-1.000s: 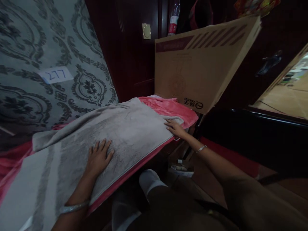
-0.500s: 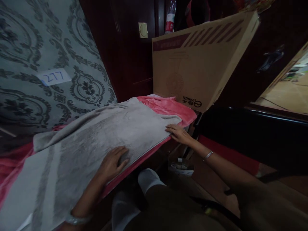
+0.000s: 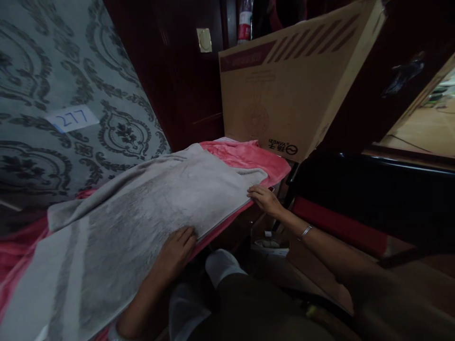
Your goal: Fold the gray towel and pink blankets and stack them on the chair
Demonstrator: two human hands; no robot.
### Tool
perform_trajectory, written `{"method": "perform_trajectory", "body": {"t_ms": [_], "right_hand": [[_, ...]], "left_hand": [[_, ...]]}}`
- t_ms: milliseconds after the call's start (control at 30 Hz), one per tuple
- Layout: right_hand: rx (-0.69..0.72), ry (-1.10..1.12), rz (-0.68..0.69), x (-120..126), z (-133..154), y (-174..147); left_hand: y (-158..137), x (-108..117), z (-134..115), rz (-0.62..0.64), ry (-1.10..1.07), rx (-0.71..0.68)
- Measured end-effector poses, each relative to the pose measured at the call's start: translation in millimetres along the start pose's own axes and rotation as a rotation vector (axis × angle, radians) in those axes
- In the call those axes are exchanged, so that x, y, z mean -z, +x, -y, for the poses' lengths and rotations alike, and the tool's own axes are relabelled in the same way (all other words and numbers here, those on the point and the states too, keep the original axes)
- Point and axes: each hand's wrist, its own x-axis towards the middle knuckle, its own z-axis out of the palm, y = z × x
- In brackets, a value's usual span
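A soft grey towel [image 3: 170, 189] with a paler band across its near-left end lies spread over a pink cloth [image 3: 249, 156]. Along its far side the grey fabric bunches into a long fold. My left hand [image 3: 179, 248] is closed over the towel's near edge, fingertips on top and the thumb out of sight. At the right end of that same edge, my right hand [image 3: 265, 199] pinches the towel near its corner, the fingers bent over the rim. The pink cloth shows as a strip below the edge between both hands.
A large cardboard box [image 3: 284, 90] stands behind the cloths, with a bottle [image 3: 245, 23] beyond it. Patterned wallpaper [image 3: 124, 132] with a paper label [image 3: 73, 118] is at left. To the right is a black and red chair [image 3: 373, 194]. A small box [image 3: 272, 244] sits below.
My left hand has slid rightward along the near edge, and its fingers have closed over the fabric. My right hand has shifted slightly and its fingers are more bent at the edge.
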Motion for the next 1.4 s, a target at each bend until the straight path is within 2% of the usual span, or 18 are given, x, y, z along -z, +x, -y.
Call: {"method": "perform_trajectory", "body": {"t_ms": [100,200,333,400,500,567,633,767,867,967,1133,1267,1400], "right_hand": [[0.019,-0.009,-0.006,2,1,-5],[0.007,-0.044,0.02,10,5,2],[-0.055,-0.076,0.048,12,28,42],[-0.043,-0.072,0.09,3,44,66],[-0.005,-0.088,0.245,-17,63,85],[-0.004,-0.118,0.349,-31,67,83],[-0.022,-0.153,0.392,-43,64,73],[-0.006,-0.217,0.362,-61,48,56],[0.024,-0.246,0.324,-73,35,51],[0.057,-0.249,0.292,-83,27,48],[0.074,-0.204,0.252,-91,19,43],[0.095,-0.146,0.215,-94,16,40],[0.089,-0.151,0.195,-96,16,39]], "left_hand": [[2,9,-4,0.03,-0.032,0.017],[9,24,3,0.034,-0.163,0.047],[23,28,20,0.022,-0.152,0.277],[27,21,22,0.092,-0.075,0.4],[28,11,11,0.269,-0.041,0.49],[26,8,1,0.347,-0.06,0.521],[24,9,-8,0.378,-0.089,0.544],[22,14,-17,0.382,-0.181,0.555],[16,20,-10,0.393,-0.278,0.542],[-5,32,6,0.412,-0.29,0.593],[-82,63,36,0.413,-0.054,0.936],[-137,78,42,0.378,0.124,1.152],[-160,86,43,0.353,0.192,1.362]]}}
